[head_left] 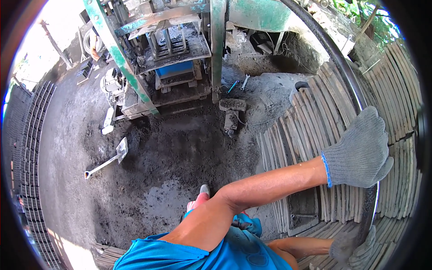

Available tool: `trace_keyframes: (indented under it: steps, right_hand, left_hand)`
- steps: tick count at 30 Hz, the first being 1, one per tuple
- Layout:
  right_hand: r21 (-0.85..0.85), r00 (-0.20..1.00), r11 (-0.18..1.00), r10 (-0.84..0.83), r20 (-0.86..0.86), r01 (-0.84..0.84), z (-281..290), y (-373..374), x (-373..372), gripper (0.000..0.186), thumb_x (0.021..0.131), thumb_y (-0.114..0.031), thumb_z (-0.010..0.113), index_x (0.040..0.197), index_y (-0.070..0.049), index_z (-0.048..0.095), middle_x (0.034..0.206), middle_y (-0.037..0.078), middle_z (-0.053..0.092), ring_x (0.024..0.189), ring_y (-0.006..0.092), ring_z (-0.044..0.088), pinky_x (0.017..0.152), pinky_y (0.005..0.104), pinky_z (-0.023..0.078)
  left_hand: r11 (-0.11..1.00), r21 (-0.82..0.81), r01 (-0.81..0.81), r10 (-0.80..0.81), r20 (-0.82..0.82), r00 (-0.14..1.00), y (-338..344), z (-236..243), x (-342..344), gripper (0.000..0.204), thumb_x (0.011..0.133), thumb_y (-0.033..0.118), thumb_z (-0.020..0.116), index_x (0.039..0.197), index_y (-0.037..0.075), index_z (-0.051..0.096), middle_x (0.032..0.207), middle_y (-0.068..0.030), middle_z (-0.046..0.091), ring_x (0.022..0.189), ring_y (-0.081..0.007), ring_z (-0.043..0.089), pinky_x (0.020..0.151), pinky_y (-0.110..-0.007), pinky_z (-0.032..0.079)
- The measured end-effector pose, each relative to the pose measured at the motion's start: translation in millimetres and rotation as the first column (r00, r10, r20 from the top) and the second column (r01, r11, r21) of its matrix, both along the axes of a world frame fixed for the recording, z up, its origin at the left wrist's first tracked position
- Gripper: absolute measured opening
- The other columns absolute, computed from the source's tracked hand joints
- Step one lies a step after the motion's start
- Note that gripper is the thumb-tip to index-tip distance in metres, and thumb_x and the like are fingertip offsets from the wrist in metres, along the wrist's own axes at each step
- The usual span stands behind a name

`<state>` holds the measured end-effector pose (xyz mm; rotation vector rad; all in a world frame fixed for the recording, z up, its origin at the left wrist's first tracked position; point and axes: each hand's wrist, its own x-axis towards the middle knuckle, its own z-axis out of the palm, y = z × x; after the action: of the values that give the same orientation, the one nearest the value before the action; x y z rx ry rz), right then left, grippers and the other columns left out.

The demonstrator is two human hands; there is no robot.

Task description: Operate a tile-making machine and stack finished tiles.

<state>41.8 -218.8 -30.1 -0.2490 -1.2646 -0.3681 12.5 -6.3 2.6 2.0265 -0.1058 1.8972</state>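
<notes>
A long, dark, shiny pipe [338, 58] runs from the top edge down the right side and looks curved in this view. My left hand [360, 148], in a grey knit glove with a blue cuff, reaches across to the right and is closed around it. Lower down, my right hand [357, 249], also gloved in grey, is closed around the pipe near the bottom right. Part of the right hand's grip is hidden behind the pipe. Stacks of thin wooden boards [310, 108] stand on edge beside and beneath both hands.
A green-framed press machine [216, 54] stands at the back. A shovel [110, 157] lies on the dirty floor [72, 153] at left. Two wrenches [245, 82] lie near a pit [288, 63]. Rows of stacked dark blocks [29, 180] line the far left. Another person's arm [94, 49] shows behind the machine.
</notes>
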Motion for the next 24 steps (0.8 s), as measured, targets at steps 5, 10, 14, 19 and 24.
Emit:
trace_keyframes:
  steps: [5,10,14,19,24]
  right_hand:
    - [0.044,0.987,0.986,0.161,-0.016,-0.16,0.8,11.9,-9.6,0.035,0.099,-0.034,0.048,0.069,-0.021,0.037,0.064,-0.009,0.039,0.064,0.0094,0.045,0.087,0.033,0.044]
    - [0.097,0.945,0.942,0.325,-0.029,-0.321,1.1,13.1,-7.3,0.038,0.098,-0.035,0.048,0.064,-0.022,0.036,0.06,-0.01,0.037,0.061,0.009,0.044,0.086,0.0335,0.044]
    - [0.032,0.993,0.994,0.102,-0.067,-0.1,-17.7,-23.3,23.8,0.04,0.099,-0.036,0.048,0.063,-0.021,0.036,0.059,-0.01,0.037,0.059,0.009,0.044,0.086,0.0342,0.045]
    - [-0.114,0.941,0.95,-0.305,-0.148,0.291,-27.3,-38.9,34.4,0.039,0.099,-0.039,0.048,0.067,-0.019,0.039,0.058,-0.009,0.037,0.058,0.009,0.046,0.087,0.0338,0.047]
    - [0.047,0.973,0.976,0.215,-0.08,-0.211,-11.4,-12.6,15.9,0.038,0.1,-0.039,0.048,0.067,-0.02,0.04,0.058,-0.009,0.039,0.057,0.009,0.046,0.086,0.0321,0.046]
  left_hand:
    - [0.999,-0.024,0.027,-0.026,0.048,0.999,-1.8,-3.3,6.2,0.031,0.082,0.029,0.064,0.063,0.004,0.061,0.072,-0.0159,0.055,0.081,-0.0378,0.053,0.097,-0.056,0.041]
    - [0.998,-0.029,0.05,-0.05,-0.015,0.999,-0.5,-4.6,4.1,0.029,0.082,0.028,0.065,0.065,0.004,0.06,0.076,-0.0161,0.056,0.081,-0.0371,0.053,0.097,-0.056,0.041]
    - [0.998,-0.038,0.048,-0.046,0.051,0.998,-0.8,-6.5,8.8,0.029,0.081,0.028,0.066,0.066,0.004,0.06,0.077,-0.016,0.056,0.083,-0.0369,0.054,0.099,-0.056,0.041]
    - [0.996,-0.034,0.082,-0.084,-0.066,0.994,-0.1,-4.8,3.1,0.029,0.082,0.028,0.065,0.067,0.004,0.06,0.08,-0.0169,0.057,0.085,-0.0369,0.055,0.103,-0.056,0.039]
    - [0.999,-0.029,0.033,-0.031,0.051,0.998,-1.4,-6.4,7.9,0.03,0.082,0.029,0.065,0.067,0.003,0.062,0.077,-0.0177,0.056,0.083,-0.0381,0.053,0.1,-0.057,0.04]
